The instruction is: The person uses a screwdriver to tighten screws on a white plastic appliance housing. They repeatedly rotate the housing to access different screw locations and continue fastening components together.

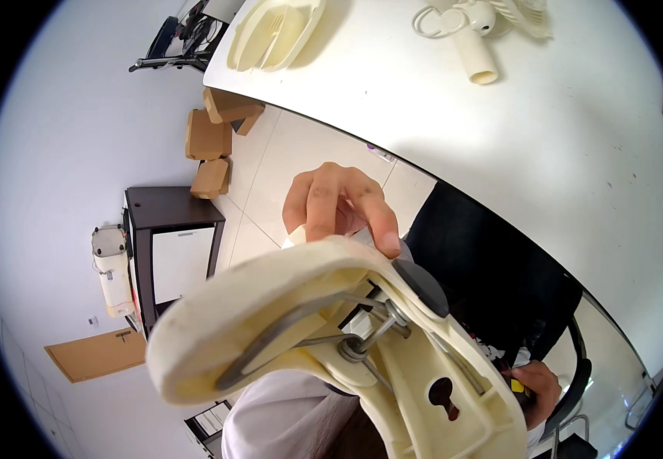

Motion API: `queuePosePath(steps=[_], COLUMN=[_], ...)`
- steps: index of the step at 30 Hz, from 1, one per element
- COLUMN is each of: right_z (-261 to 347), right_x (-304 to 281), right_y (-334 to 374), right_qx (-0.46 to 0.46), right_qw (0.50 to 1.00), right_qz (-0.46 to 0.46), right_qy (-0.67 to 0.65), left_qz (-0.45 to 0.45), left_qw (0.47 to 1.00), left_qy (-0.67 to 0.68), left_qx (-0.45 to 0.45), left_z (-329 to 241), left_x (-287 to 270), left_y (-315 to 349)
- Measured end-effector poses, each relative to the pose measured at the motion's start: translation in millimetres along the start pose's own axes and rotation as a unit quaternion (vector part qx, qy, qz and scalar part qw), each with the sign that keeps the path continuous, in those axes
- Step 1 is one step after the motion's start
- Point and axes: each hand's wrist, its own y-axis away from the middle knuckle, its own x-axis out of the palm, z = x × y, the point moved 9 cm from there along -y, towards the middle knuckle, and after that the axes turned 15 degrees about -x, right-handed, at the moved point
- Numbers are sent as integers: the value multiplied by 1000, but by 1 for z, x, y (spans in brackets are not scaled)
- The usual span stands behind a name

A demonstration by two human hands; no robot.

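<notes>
A large cream plastic clamp (pixel 331 306) fills the lower middle, tilted, its hollow inner side showing a bent metal wire and a coil spring. A dark grey oval pad (pixel 421 288) sits on its edge. At the clamp's upper edge, my left hand (pixel 339 200) has its fingers curled over and grips it; the thumb is hidden. My right hand (pixel 539 389) is beyond the clamp's right side, closed round a small black and yellow thing (pixel 518 387). The clamp partly hides that thing, so its kind does not show.
On the white table (pixel 576 153) lie a cream fan part with a tube (pixel 475 57) and a cream tray-like shell (pixel 278 34). A black chair (pixel 492 268) stands by the table's edge. Cardboard boxes (pixel 209 138) and a dark cabinet (pixel 175 210) are at the left.
</notes>
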Motion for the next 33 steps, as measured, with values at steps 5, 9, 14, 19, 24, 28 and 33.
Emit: queuePosePath(steps=[5, 9, 14, 19, 24, 28, 33], right_z=[0, 6, 3, -2, -1, 0, -1], right_x=[0, 3, 7, 13, 9, 9, 9], right_y=[-2, -9, -13, -9, -3, -3, -6], right_qx=[36, -11, 16, 30, 27, 5, 35], right_qw=[998, 999, 998, 994, 995, 998, 995], right_qz=[15, 5, 34, 29, 72, 47, 93], right_qy=[47, 29, -43, -101, -59, -46, -30], left_qz=[-45, -36, -23, -5, 4, -1, -27], left_qw=[994, 993, 998, 998, 997, 998, 996], left_qy=[10, -11, -14, -46, -26, -9, 39], left_qx=[-100, -113, -52, -53, -67, -66, -82], left_z=[14, 9, 5, 2, 2, 1, 5], left_x=[-15, -11, -22, -13, -17, -17, -25], left_y=[0, 4, 17, 9, 14, 11, 15])
